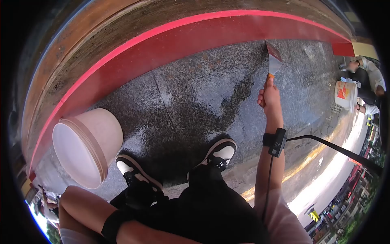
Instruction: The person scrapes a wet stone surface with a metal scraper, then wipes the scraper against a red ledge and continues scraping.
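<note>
My right hand (269, 96) is closed around the orange handle of a wide scraper (275, 63). Its metal blade, streaked with dark red, points away from me and reaches the foot of the red wall base (195, 42). Wet, dark speckled stone flooring (183, 93) lies under and around the blade. A black strap with a small box (277, 142) sits on my right wrist, a cable running from it. My left arm (93, 207) bends across my lap at the bottom, and the left hand is outside the picture.
A large white bucket (87, 144) stands on my left, near my shoe (136, 171). To the right, another person (367, 77) is low beside a white bucket with an orange label (345, 95). A dark strap or pole (341, 151) crosses the right side.
</note>
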`<state>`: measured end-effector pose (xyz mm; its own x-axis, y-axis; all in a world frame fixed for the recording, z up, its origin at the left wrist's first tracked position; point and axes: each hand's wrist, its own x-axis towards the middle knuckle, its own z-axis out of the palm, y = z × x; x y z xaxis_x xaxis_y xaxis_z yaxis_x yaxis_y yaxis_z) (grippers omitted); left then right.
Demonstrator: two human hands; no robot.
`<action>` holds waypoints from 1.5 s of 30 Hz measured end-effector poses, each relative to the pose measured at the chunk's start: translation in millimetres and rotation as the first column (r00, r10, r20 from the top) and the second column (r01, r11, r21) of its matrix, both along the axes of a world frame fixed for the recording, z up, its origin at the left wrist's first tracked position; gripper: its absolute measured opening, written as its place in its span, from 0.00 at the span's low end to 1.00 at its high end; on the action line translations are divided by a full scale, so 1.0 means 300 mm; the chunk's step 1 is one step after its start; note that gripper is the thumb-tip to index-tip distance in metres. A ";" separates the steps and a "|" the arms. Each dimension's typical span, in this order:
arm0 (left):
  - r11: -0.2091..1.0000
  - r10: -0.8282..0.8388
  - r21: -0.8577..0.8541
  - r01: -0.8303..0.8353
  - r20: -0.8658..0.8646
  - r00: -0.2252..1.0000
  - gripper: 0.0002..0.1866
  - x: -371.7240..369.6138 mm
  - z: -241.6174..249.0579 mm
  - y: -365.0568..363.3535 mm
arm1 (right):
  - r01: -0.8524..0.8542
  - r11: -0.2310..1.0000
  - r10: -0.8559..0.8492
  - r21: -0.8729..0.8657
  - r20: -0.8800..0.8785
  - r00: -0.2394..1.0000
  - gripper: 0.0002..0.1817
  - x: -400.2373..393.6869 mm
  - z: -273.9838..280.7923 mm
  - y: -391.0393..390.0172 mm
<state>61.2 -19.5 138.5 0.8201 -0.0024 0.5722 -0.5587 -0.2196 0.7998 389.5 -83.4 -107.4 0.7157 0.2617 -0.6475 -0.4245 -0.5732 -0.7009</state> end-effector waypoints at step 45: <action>0.934 -0.353 -0.025 0.355 -0.198 0.914 0.25 0.017 0.002 0.056 | -0.113 0.903 0.229 -0.414 0.240 0.943 0.27 -0.140 0.028 -0.062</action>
<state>66.4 -2.6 139.2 0.8599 -0.3190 0.3985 -0.4340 -0.0458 0.8998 347.5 -101.9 -99.0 0.8473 0.1644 -0.5050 -0.1172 -0.8696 -0.4797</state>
